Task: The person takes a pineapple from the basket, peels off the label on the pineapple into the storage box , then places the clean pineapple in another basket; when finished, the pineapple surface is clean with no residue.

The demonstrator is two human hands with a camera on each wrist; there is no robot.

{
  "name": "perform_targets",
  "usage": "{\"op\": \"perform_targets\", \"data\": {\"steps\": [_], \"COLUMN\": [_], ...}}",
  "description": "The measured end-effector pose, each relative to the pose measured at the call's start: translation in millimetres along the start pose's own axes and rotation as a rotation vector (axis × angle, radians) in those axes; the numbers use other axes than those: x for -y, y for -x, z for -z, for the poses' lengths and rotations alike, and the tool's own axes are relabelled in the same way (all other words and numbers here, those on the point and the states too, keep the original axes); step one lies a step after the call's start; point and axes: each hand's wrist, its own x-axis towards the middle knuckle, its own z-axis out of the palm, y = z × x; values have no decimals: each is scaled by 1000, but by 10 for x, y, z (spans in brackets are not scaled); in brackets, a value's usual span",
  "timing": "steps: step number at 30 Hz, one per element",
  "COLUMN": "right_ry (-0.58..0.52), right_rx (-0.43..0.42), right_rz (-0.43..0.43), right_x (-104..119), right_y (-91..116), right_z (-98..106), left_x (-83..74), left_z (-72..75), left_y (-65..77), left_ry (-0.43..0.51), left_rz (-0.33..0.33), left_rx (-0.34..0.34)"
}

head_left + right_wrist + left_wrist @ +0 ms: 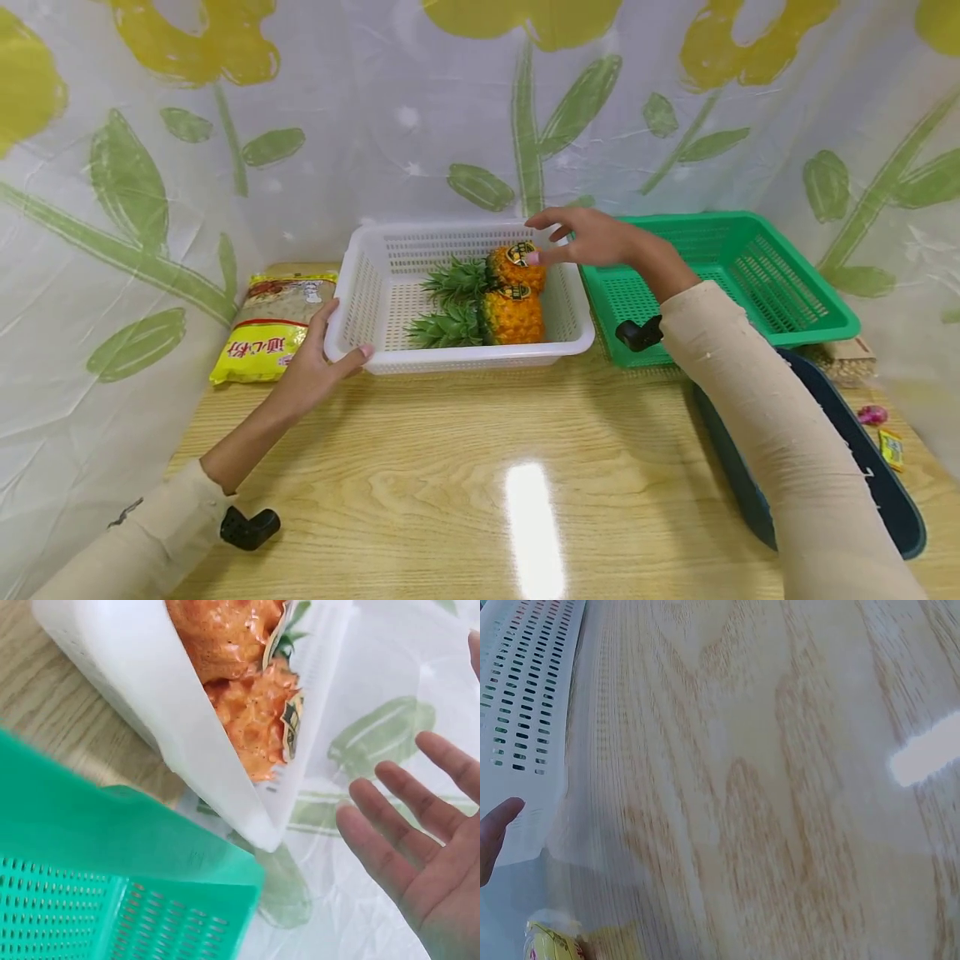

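Observation:
Two pineapples [513, 315] with green crowns and dark round labels lie side by side in the right half of a white plastic basket [461, 358]. My left hand [311, 371] holds the basket's front left corner, thumb on the front side and fingers along the left side. Only a thumb [498, 829] of that hand shows in the left wrist view. Above the basket's right rear part is my right hand [588, 237], fingers spread and holding nothing. The right wrist view shows this palm [442, 862] beside the basket, apart from the orange fruit [255, 720].
A green basket [806, 287] stands close to the right of the white one. Nearer me is a dark blue tray [896, 508], partly behind my right sleeve. A yellow food bag [258, 346] lies left. Small packets [891, 450] sit far right. A flowered curtain [360, 125] hangs behind.

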Motion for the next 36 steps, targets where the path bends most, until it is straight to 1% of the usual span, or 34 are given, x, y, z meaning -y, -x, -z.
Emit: {"op": "perform_targets", "data": {"steps": [8, 16, 21, 25, 28, 32, 36], "right_ry": [-44, -118, -102, -78, -93, -125, -102], "right_rx": [-2, 17, 1, 4, 23, 31, 23], "right_rz": [-46, -110, -143, -148, -154, -187, -198], "right_x": [-144, -247, -231, -203, -191, -197, -210], "right_y": [-233, -370, -427, -492, -537, -574, -631], "right_z": [7, -62, -102, -136, -167, -199, -239], "left_x": [14, -6, -16, -15, -14, -7, 7], "left_z": [-8, -42, -38, -26, -20, -22, -21], "left_y": [-20, -20, -24, -18, -16, -30, -35], "left_ry": [6, 6, 11, 12, 10, 6, 10], "left_rz": [5, 24, 28, 29, 32, 31, 34], "left_rx": [-4, -6, -1, -2, -2, 4, 4]}}
